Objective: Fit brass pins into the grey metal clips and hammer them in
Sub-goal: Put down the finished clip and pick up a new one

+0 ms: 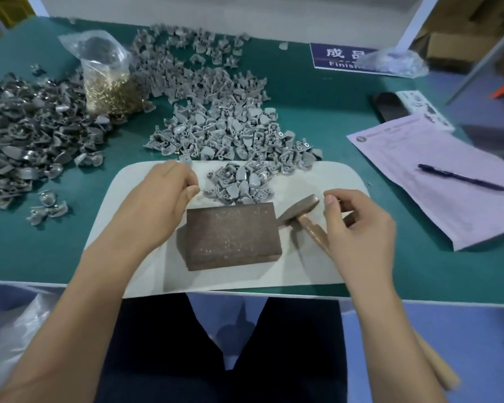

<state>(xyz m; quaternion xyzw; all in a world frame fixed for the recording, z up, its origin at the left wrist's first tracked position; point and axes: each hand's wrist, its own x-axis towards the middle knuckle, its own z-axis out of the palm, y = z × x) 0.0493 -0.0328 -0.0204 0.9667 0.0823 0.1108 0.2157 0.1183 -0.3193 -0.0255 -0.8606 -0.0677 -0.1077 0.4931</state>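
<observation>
A rusty brown metal block [230,237] lies on a white mat [317,266]. A small heap of grey clips [239,184] sits on the mat just behind the block. My left hand [163,199] is at that heap's left edge with its fingers curled toward the thumb; what they hold is hidden. My right hand [358,225] grips the handle of a hammer, whose head [300,209] rests beside the block's right corner. The thumb and forefinger of that hand are raised. A clear bag of brass pins [111,88] stands at the back left.
A large spread of grey clips [216,112] covers the green table behind the mat, and a darker heap [26,141] lies left. At right are a paper sheet [437,199] with a pen [463,178], a black phone [389,107] and a blue sign [341,56].
</observation>
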